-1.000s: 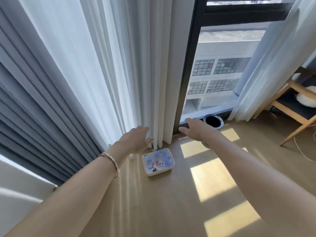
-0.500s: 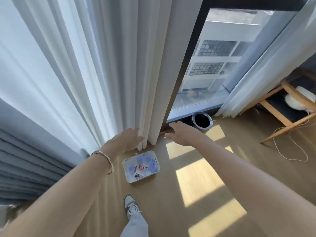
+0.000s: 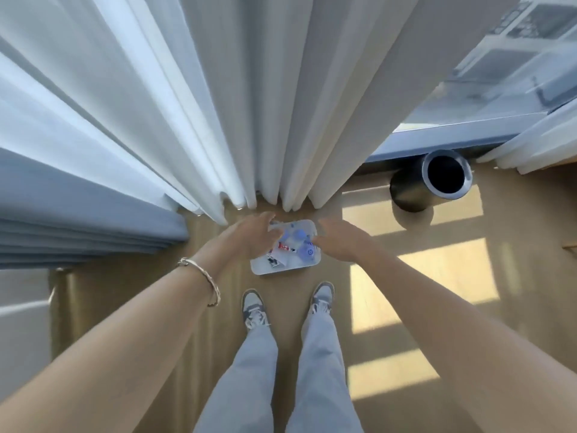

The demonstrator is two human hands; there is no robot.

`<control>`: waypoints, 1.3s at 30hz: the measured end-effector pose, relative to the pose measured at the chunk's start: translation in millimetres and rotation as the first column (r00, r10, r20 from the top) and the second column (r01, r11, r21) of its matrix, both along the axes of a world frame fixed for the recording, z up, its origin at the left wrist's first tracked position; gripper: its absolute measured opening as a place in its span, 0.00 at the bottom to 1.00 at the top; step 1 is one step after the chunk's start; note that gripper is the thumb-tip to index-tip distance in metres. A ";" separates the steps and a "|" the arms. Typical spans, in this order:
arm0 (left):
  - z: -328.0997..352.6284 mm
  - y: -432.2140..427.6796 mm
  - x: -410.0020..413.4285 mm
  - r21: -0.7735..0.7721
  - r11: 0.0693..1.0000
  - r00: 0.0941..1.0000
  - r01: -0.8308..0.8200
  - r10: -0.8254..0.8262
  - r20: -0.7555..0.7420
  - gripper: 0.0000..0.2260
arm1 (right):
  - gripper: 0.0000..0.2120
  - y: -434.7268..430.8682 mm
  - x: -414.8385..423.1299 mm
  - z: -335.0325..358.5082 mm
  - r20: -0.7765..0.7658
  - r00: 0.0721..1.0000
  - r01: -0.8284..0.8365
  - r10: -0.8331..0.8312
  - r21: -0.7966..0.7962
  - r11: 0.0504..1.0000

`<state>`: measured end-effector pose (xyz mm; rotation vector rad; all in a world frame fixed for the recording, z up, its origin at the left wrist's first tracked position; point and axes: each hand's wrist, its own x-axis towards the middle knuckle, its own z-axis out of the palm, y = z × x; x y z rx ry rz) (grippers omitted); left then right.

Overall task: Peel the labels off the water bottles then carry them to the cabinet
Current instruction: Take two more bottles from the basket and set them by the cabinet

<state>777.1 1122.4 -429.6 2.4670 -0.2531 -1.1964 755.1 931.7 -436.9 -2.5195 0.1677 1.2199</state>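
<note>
Wood floor [image 3: 374,401] by the curtains [image 3: 218,104]; tray [image 3: 281,270] of bottles [image 3: 298,235] at 12 o'clock from the shoes [image 3: 254,303]; left hand [image 3: 249,235] at its 9, right hand [image 3: 338,239] at its 3, both spread loose, gripping nothing; a lopsided lift would probably tip the bottles out.

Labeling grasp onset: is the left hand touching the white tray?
Cannot tell. Head view looks straight down: the left hand overlaps the left rim of the white tray, hiding any height gap.

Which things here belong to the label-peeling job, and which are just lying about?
Job in hand:
water bottles
white tray holding them
left hand and right hand, reaching down to it

Lying about:
black bin
white curtains
</note>
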 end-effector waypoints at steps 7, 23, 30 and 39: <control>-121.1 -16.9 10.3 0.109 0.985 0.982 -0.136 0.148 -0.114 0.21 | 0.08 -20.8 8.8 -135.4 -0.128 0.978 -0.155 0.162 0.059 0.986; -384.8 -122.1 -9.8 0.174 0.976 0.960 -0.132 0.170 -0.224 0.25 | 0.22 -93.0 45.3 -394.7 -0.234 0.964 -0.126 0.129 0.027 0.992; -440.9 -150.6 -10.3 0.177 0.978 0.984 -0.107 0.130 -0.125 0.22 | 0.19 -80.6 63.9 -444.8 -0.209 0.962 -0.166 0.174 0.057 0.984; -480.9 -167.3 -17.2 0.179 0.983 0.999 0.037 -0.042 0.021 0.18 | 0.21 -54.9 81.7 -496.6 -0.126 0.973 -0.194 0.191 -0.012 0.981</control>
